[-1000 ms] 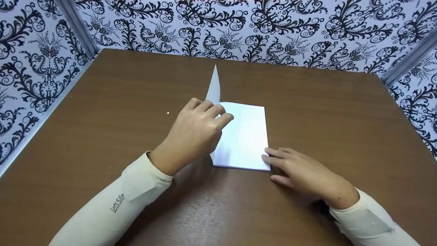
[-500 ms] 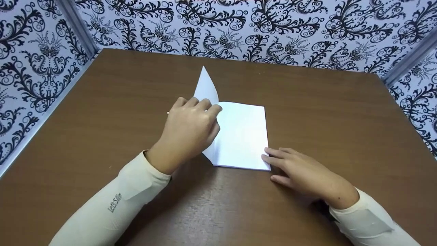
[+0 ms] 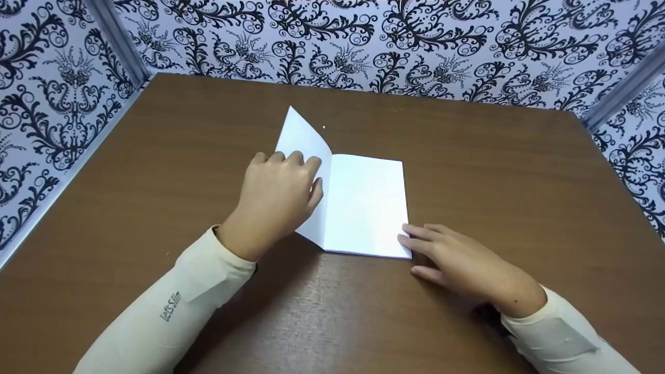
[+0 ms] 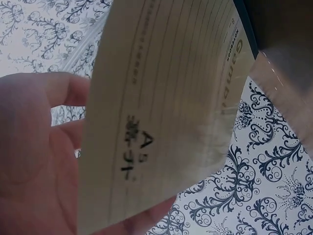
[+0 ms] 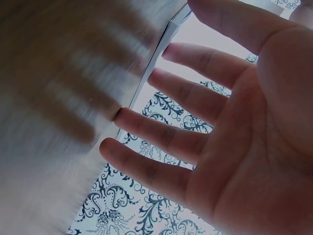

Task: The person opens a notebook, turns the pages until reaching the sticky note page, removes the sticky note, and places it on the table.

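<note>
A notebook (image 3: pixel 366 208) with blank white pages lies open on the brown table. Its front cover (image 3: pixel 298 132) stands tilted up at the left of the spine. My left hand (image 3: pixel 278 195) touches the inner face of that cover with bent fingers. In the left wrist view, the outer face of the cover (image 4: pixel 161 98) shows ruled lines, "NOTEBOOK" and "A5", and the left fingers pass behind it. My right hand (image 3: pixel 462 259) lies at the lower right edge of the notebook. Its straight fingers (image 5: pixel 161 132) touch the page edge.
The brown table (image 3: pixel 519 182) spreads around the notebook. A tiny white speck (image 3: pixel 323 127) lies beyond the spine. White panels with black scrolls (image 3: pixel 332 47) border the back and sides. Cream sleeves (image 3: pixel 150 311) cover both forearms.
The cover has swung further left with my left hand, showing more of its inner face. A white speck behind it has come into view. My right hand has stayed in place.
</note>
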Tool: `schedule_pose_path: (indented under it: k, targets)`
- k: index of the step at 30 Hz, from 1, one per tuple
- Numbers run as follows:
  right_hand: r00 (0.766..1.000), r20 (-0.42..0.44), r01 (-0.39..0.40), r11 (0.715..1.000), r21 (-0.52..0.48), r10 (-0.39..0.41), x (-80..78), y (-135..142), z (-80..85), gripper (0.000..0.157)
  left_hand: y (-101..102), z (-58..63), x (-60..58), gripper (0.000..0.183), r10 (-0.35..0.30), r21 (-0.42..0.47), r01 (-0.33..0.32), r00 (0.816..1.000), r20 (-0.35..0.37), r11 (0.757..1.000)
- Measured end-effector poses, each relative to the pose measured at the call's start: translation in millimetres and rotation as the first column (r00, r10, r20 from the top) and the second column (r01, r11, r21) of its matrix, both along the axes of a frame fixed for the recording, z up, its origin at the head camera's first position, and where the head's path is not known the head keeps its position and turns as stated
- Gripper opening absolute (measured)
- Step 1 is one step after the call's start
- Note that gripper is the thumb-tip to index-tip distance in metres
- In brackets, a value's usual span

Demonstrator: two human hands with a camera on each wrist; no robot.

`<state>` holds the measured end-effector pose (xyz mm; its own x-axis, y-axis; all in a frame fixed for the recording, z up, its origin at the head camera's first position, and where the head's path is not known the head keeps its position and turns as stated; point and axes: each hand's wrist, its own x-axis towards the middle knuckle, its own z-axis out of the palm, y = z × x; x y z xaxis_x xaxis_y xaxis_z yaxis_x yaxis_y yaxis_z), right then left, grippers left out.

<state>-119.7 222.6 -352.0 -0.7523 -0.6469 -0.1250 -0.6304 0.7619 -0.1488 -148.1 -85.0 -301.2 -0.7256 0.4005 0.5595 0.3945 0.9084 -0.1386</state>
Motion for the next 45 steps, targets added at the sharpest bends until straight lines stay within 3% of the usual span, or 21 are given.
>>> schedule_pose_path:
  k: [9, 17, 28, 39, 45]
  targets:
    - [1.000, 0.000, 0.008, 1.000, 0.002, -0.008, 0.0, -0.1, -0.4, 0.054, -1.9, -0.5, -0.3, 0.022, 0.050, -0.050, -0.046, 0.994, 0.099, 0.998]
    - [1.000, -0.011, -0.002, 1.000, -0.001, 0.002, -0.3, 0.0, -0.3, 0.054, -2.5, -8.5, -5.4, 0.024, 0.074, -0.083, -0.062, 0.987, 0.140, 0.995]
    - [1.000, 0.009, 0.018, 1.000, 0.019, -0.018, -1.1, -0.6, -2.9, 0.056, -1.7, -20.8, -10.2, 0.028, 0.093, -0.137, -0.058, 0.960, 0.265, 0.989]
    - [1.000, 0.017, 0.025, 1.000, 0.016, -0.025, 1.9, -2.0, 0.1, 0.057, 3.3, -31.5, -9.9, 0.030, 0.031, -0.161, 0.027, 0.936, 0.351, 0.987]
    - [1.000, 0.015, 0.018, 1.000, 0.015, -0.018, 2.7, -1.9, 1.8, 0.057, 5.4, -36.9, -11.1, 0.032, 0.018, -0.166, 0.060, 0.901, 0.434, 0.984]
